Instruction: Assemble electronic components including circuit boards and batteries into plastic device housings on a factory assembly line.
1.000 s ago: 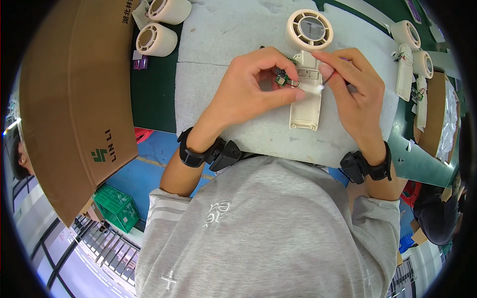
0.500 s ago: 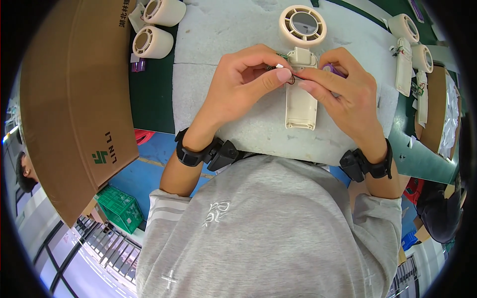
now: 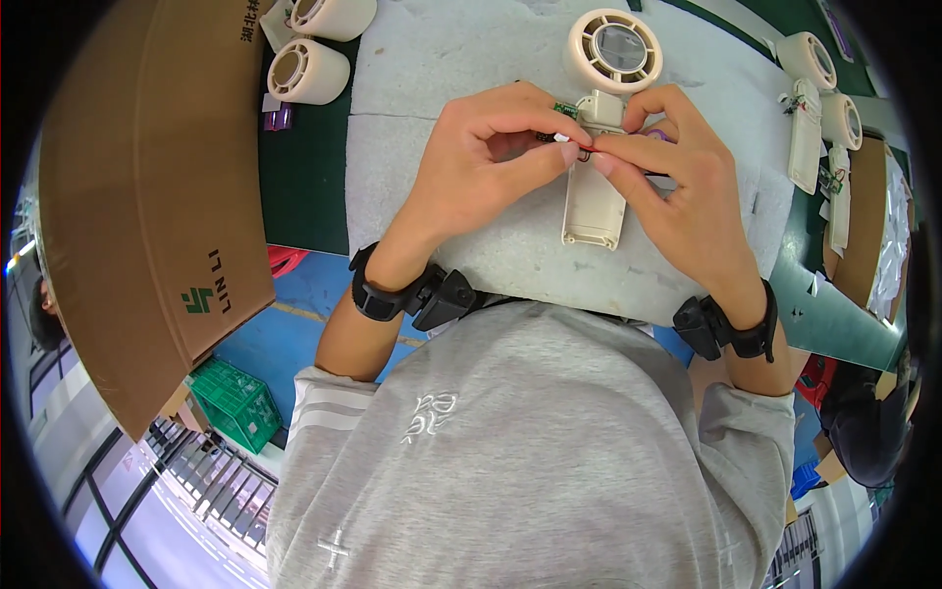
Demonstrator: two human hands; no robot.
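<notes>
Head camera is showing the left hand (image 3: 481, 162) and the right hand (image 3: 692, 172) hovering close together over the middle of the desk (image 3: 304, 187), fingertips nearly meeting. The left thumb and forefinger are pinching a small white connector (image 3: 560, 138), while a green circuit board (image 3: 565, 110) is peeking out beyond those fingers. The right thumb and forefinger are gripping a thin red wire (image 3: 589, 149), and a purple cylinder (image 3: 659, 134) is showing between the fingers of that hand. Beneath both, a cream handle shell (image 3: 594, 211) is lying open on a pale mat (image 3: 412, 69), its lower end pointing toward the desk's near edge. Just beyond its other end, toward the desk's far edge, a round cream fan head (image 3: 615, 51) is resting. Toward the left edge, two more fan heads (image 3: 319, 76) are sitting beside a large cardboard box (image 3: 147, 196); toward the right edge, two fan units (image 3: 805, 137) are lying near an open box (image 3: 863, 218).
</notes>
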